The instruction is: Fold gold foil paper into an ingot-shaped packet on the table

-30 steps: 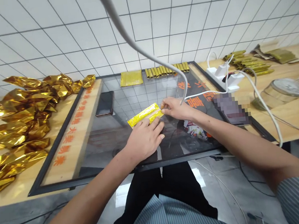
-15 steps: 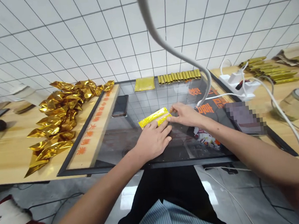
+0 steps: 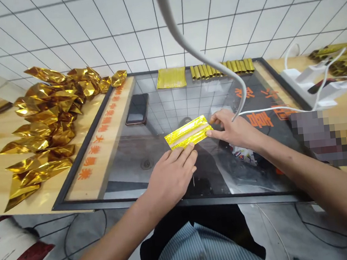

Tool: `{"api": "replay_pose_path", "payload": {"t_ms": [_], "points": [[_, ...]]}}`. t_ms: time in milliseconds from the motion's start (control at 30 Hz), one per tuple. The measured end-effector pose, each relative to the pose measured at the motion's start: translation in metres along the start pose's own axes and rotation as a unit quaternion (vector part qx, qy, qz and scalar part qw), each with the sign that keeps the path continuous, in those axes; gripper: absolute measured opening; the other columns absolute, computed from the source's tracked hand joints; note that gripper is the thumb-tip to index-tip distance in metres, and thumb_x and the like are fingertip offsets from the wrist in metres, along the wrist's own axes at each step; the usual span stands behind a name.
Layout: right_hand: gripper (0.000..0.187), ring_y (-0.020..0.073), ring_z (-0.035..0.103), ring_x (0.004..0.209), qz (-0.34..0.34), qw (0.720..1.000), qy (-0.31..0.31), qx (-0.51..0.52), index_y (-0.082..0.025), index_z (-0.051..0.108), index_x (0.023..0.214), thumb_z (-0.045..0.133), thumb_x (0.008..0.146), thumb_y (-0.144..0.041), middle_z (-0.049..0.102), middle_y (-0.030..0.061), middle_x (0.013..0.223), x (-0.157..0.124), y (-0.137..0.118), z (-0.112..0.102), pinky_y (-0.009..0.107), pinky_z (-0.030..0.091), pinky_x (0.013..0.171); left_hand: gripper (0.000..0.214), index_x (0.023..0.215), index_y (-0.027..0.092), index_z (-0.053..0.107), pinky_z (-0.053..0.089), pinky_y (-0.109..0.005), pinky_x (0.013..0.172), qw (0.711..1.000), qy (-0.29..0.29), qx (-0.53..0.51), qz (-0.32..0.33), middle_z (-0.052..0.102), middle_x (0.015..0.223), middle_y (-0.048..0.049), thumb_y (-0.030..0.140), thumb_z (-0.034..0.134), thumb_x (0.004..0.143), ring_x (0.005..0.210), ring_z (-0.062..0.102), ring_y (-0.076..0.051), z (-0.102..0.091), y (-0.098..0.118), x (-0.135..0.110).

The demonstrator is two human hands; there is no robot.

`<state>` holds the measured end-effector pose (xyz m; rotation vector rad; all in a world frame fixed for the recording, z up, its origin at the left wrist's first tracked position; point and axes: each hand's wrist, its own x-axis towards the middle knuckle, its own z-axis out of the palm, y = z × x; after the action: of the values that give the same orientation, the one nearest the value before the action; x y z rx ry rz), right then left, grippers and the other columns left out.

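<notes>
A folded sheet of gold foil paper lies slanted on the dark glass panel, a pale strip running along its middle between two shiny folded bands. My left hand rests palm down, fingers stretched out, its fingertips touching the paper's near edge. At the right end of the paper, my right hand pinches the corner between thumb and curled forefinger; its other fingers are partly hidden. Beyond the paper lie a flat stack of gold sheets and a row of several rolled gold tubes.
Folded gold foil ingots pile up on the wooden table at left. A phone lies on the glass. A white power strip with cables stands at right, near more gold rolls. A grey cable hangs across the view.
The view has shifted closer. My left hand has drawn back from on top of the foil paper to its near edge, showing more of the pale strip. My right hand stays at the right end.
</notes>
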<state>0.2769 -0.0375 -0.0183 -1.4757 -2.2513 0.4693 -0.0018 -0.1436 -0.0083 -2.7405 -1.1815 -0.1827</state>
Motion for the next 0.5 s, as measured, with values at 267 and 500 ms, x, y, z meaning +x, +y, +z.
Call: {"api": "replay_pose_path", "payload": {"t_ms": [267,500], "points": [[0.028,0.0248,0.064,0.083,0.025,1.000,-0.008,-0.003,-0.026,0.063,0.098,0.077,0.088,-0.049,0.066,0.0063,0.102,0.000,-0.009,-0.007,0.042,0.050,0.073,0.038,0.137,0.011,0.069,0.055,-0.041,0.111,0.997,0.053,-0.047,0.007,0.070,0.151,-0.0124,0.021,0.039,0.115,0.136,0.066,-0.023,-0.007,-0.017,-0.035],[0.033,0.0256,0.065,0.087,0.041,0.999,-0.020,0.005,-0.025,0.064,0.106,0.076,0.089,-0.050,0.068,0.0074,0.105,0.000,-0.011,-0.006,0.041,0.051,0.076,0.033,0.139,0.014,0.065,0.054,-0.045,0.110,0.996,0.040,-0.086,0.004,0.068,0.154,-0.0116,0.018,0.048,0.111,0.135,0.066,-0.028,-0.010,-0.025,-0.054]]}}
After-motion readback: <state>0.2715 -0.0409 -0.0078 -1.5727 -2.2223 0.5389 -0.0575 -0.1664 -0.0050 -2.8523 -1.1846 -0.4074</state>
